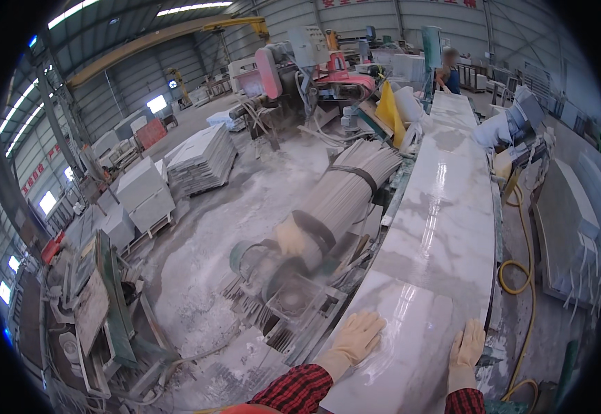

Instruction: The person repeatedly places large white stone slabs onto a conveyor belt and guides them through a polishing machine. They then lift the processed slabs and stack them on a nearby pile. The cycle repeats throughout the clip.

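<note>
A long, polished white marble slab (pixel 411 310) with grey veining lies in front of me and stretches away from my body. My left hand (pixel 357 337), in a cream work glove, rests palm down on its near left part with the fingers stretched out. At the slab's right edge, my right hand (pixel 467 346) in a matching glove lies with its fingers extended along the rim. Neither hand grips anything. More pale stone (pixel 445 186) with a glossy surface continues in line beyond the near piece.
Left of the slab stands a dusty motor (pixel 293 297) beside a strapped grey bundle (pixel 348 183). A yellow hose (pixel 526 276) hangs along the right side. Stone slabs (pixel 569 207) lean farther right. Stacked slabs (pixel 200 159) sit back left. Another person (pixel 448 72) stands at the far end.
</note>
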`<state>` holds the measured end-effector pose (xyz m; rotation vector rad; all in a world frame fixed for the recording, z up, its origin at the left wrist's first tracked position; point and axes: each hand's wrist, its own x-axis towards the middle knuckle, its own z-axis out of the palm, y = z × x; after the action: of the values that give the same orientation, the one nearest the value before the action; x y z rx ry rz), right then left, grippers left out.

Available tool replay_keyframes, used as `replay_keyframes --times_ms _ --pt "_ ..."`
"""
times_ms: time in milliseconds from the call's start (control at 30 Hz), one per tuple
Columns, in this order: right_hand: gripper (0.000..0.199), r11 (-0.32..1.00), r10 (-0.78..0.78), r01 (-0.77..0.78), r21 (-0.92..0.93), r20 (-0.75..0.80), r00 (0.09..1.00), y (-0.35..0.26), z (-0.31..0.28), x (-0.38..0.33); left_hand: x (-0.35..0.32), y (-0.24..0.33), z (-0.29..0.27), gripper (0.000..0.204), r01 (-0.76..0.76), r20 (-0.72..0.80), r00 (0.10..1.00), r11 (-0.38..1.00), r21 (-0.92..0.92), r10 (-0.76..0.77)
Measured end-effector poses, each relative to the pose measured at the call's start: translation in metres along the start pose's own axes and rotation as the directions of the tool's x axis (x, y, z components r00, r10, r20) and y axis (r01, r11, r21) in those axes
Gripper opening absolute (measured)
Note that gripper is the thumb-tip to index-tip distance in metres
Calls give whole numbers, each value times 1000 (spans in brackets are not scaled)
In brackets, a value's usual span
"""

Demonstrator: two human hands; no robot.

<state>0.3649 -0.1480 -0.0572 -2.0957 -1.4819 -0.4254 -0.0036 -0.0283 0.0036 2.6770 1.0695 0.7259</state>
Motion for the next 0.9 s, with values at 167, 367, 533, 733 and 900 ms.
replay_keyframes --times_ms 167,367,533,733,900 --pt "49 999 -34 34 -15 -11 999 2 1 -4 -4 -3 6 41 2 -1 1000 1000 3 -2" --pt "50 999 -39 39 -37 -6 999 4 4 -9 -9 0 2 38 -9 -47 999 1000 -3 8" --pt "51 996 -74 73 -60 -17 997 1 -7 -30 -5 9 -14 33 -49 -128 991 999 -21 46" --pt "56 994 -103 104 -41 27 994 -29 -59 -94 -12 6 -8 31 48 1 999 998 -48 -48" --pt "55 997 -33 37 -73 61 998 -62 -100 -146 -4 11 -19 23 12 -32 999 1000 4 -12"
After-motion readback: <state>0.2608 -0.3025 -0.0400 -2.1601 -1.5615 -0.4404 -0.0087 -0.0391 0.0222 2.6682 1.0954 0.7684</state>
